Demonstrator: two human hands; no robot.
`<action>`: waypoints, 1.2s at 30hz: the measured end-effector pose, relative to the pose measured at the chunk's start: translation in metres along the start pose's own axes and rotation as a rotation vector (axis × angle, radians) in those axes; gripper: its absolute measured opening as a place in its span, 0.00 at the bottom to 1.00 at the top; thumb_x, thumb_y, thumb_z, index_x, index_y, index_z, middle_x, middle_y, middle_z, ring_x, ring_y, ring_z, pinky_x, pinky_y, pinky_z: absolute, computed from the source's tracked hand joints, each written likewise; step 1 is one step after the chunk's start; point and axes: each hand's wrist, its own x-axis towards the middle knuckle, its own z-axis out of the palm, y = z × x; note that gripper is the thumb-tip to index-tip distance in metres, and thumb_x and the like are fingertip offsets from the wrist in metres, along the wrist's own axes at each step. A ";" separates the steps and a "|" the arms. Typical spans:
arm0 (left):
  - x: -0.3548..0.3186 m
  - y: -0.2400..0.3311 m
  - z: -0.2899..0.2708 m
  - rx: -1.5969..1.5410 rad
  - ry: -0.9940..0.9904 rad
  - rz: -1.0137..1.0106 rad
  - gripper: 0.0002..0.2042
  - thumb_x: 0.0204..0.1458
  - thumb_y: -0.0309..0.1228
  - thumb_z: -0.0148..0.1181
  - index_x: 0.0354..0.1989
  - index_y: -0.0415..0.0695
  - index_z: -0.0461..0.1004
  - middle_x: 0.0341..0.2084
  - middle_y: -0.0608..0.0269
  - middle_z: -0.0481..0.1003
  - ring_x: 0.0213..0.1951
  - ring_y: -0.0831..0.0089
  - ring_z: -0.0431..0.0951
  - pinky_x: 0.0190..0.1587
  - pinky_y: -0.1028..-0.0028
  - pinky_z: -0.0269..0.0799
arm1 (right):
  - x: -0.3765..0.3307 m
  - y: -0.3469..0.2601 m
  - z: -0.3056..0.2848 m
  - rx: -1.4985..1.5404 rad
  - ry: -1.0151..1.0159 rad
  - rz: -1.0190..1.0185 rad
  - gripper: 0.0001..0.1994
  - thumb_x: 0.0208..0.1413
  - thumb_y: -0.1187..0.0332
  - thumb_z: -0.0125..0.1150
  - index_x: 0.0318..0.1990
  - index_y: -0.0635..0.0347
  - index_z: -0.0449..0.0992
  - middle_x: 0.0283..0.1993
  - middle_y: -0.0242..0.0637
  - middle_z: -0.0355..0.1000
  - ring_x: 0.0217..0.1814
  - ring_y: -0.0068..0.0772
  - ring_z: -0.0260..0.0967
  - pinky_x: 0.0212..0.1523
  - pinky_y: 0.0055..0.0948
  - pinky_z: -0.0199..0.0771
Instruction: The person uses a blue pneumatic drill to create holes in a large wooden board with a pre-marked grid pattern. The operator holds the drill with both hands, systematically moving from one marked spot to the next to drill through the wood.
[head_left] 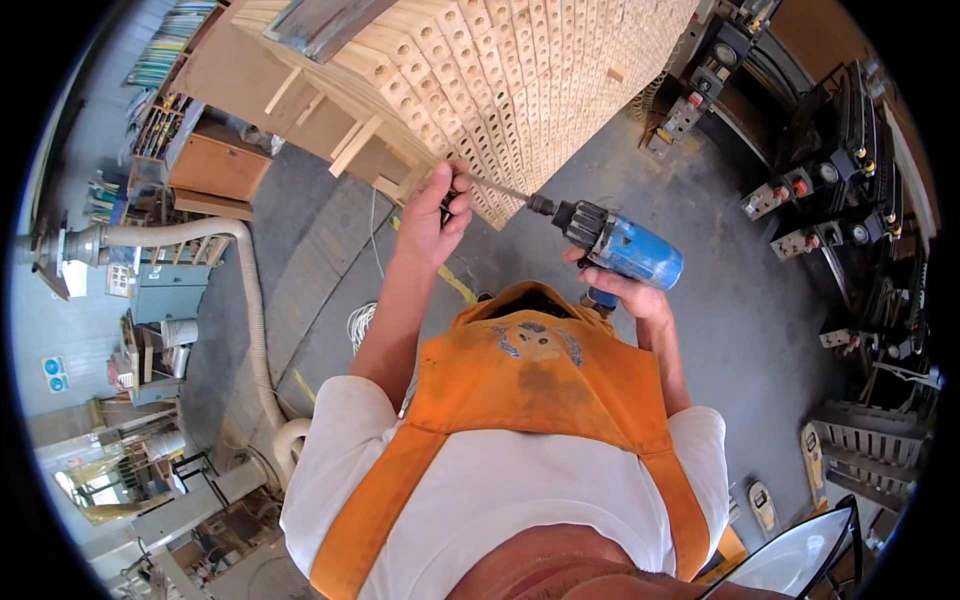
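One blue drill (642, 255), before the near corner of the drilled wooden stack (520, 85), is pointing its bit (500, 188) leftward from the right hand (632, 290), which is gripping the handle (602, 297), toward the left hand (438, 212), whose fingers (460, 203) are curling at its far end, presumably steadying it, though what they enclose is unclear.

Your view is bright and evenly lit, with soft shadows, a pale sheen on the blue drill (641, 254), and the left wall (62, 332) bending toward the black fisheye rim.
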 end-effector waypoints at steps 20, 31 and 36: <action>0.011 0.004 0.007 0.186 -0.060 0.008 0.16 0.62 0.39 0.51 0.46 0.37 0.70 0.26 0.71 0.67 0.23 0.84 0.64 0.18 0.86 0.56 | -0.003 0.024 0.029 -0.225 0.130 0.006 0.16 0.53 0.74 0.64 0.51 0.56 0.74 0.45 0.30 0.76 0.44 0.23 0.70 0.46 0.25 0.70; 0.011 0.006 0.001 0.077 -0.010 -0.018 0.16 0.62 0.39 0.51 0.48 0.38 0.69 0.28 0.70 0.67 0.24 0.84 0.63 0.18 0.86 0.56 | 0.014 0.028 0.055 -0.098 0.165 0.045 0.17 0.52 0.75 0.64 0.50 0.55 0.74 0.45 0.30 0.76 0.46 0.23 0.70 0.47 0.26 0.69; 0.002 0.008 -0.010 0.172 0.049 -0.091 0.17 0.62 0.41 0.50 0.46 0.36 0.68 0.29 0.67 0.68 0.23 0.84 0.64 0.18 0.86 0.56 | 0.016 0.041 0.057 -0.411 0.218 -0.062 0.14 0.51 0.70 0.67 0.46 0.57 0.75 0.40 0.34 0.77 0.41 0.25 0.73 0.42 0.28 0.73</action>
